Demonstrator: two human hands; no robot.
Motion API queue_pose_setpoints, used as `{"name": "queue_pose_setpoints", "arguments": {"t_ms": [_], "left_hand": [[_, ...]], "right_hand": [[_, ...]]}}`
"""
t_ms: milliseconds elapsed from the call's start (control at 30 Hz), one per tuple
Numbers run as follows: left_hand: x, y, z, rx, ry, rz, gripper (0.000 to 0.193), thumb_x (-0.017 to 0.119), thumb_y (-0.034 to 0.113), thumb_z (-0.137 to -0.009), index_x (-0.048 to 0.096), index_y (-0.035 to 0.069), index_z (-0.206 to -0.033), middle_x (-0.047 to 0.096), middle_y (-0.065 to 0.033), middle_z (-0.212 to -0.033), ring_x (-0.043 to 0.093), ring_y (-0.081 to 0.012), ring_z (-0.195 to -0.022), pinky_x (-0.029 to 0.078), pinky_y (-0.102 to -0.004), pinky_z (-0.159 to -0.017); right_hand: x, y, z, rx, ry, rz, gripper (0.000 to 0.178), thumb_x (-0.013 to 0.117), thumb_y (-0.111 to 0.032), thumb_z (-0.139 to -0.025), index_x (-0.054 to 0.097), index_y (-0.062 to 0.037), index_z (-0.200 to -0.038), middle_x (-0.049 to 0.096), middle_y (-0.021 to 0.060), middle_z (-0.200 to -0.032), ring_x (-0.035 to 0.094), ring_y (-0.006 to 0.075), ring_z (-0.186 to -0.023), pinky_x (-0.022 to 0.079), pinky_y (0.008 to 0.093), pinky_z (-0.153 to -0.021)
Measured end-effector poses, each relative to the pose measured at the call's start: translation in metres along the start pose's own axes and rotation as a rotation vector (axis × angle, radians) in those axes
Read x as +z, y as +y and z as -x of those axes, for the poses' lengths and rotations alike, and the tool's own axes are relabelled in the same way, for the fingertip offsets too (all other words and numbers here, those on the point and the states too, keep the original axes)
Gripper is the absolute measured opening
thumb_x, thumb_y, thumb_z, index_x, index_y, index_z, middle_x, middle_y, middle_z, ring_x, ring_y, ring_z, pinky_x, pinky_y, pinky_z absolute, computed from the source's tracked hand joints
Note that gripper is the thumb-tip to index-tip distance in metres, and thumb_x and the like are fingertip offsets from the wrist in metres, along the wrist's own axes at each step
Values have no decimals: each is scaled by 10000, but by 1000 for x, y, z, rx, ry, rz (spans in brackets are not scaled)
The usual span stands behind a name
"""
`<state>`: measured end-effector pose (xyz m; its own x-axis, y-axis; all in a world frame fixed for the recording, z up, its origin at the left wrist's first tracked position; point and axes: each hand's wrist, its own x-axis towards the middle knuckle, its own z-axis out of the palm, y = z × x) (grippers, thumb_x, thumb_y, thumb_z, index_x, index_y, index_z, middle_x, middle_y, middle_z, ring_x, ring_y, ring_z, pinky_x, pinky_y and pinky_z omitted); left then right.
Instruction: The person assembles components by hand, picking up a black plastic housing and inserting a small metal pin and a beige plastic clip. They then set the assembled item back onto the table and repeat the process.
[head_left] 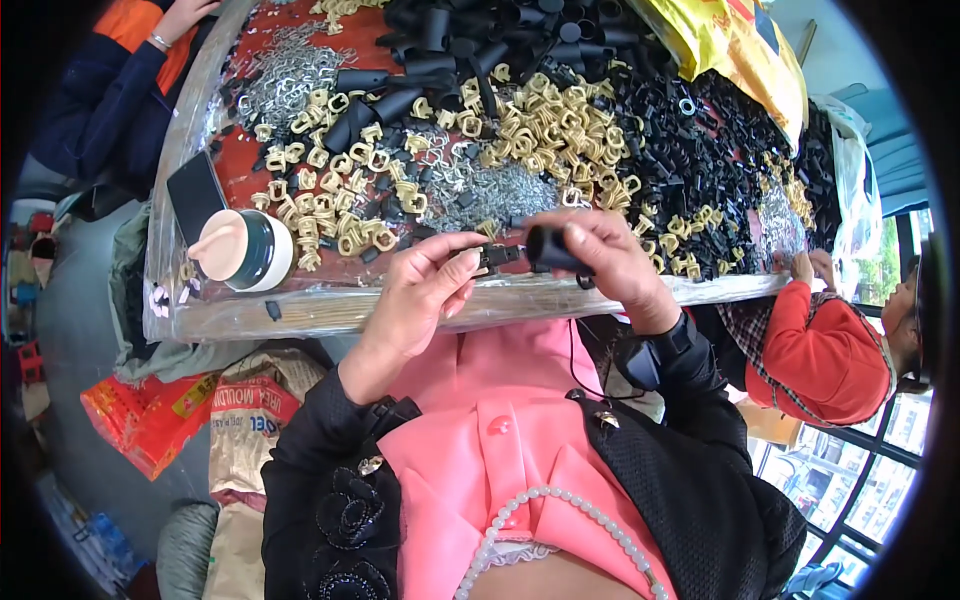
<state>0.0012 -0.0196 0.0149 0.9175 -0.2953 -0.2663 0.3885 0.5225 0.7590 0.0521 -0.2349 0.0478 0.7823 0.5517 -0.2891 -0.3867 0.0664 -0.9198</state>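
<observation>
Above the table's near edge, my left hand (pixel 425 288) is closed, with thumb and fingertips pinching a small black plastic part (pixel 499 256) that points right. A brass-coloured bit shows at the fingertips. My right hand (pixel 622 262) is wrapped round a short black tube (pixel 547 248), its open end facing left toward the small part. The two pieces are close together; whether they touch I cannot tell. Past my hands lie a heap of thin silver metal clips (pixel 492 192) and a pile of brass-coloured ring-shaped pieces (pixel 560 122).
The red-topped table has a plastic-wrapped wooden edge (pixel 330 306). A lidded jar (pixel 262 258) and a dark phone (pixel 199 196) stand at the left. Black tubes (pixel 435 30) and small black parts (pixel 670 145) fill the far and right side. People sit at both sides.
</observation>
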Motion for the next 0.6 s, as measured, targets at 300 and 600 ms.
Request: {"name": "queue_pose_setpoints", "arguments": {"t_ms": [300,600], "left_hand": [[0,1,-4,-62,-27,-141,264,595,138,-797,551,0,-1017,505,16,-660,404,-27,-514,296,-156,-430],[-4,-1,-14,-77,28,-160,285,632,129,-767,553,-9,-1004,537,6,-686,423,-30,-516,333,-155,-441]], "right_hand": [[14,-2,-11,-509,-108,807,253,497,-214,-850,570,17,-924,580,120,-822,564,245,-733,442,314,-629],[23,4,-18,-476,-37,910,204,492,-166,-848,552,20,-904,547,127,-779,557,268,-690,438,318,-598]]}}
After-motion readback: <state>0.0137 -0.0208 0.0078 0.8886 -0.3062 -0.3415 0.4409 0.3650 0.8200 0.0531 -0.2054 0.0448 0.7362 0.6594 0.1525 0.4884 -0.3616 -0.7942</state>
